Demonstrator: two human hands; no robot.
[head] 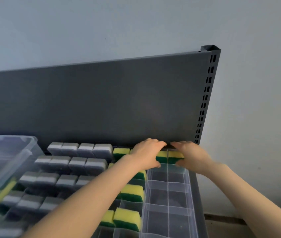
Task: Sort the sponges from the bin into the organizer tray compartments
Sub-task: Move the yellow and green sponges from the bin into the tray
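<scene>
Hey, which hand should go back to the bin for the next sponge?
Left, probably. The clear bin sits at the far left, on the left hand's side. The right hand rests on the yellow-green sponges at the tray's far right end and would have to cross over.

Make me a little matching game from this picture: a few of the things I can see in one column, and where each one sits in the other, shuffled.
Things
1. grey sponges
2. clear bin
3. yellow-and-green sponges under the hands
4. empty clear compartments

Places
A. far left edge
B. right-hand tray, nearer rows
C. far end of the right-hand tray
D. rows just right of the bin

Pairs: 1-D, 2-A, 3-C, 4-B
</scene>
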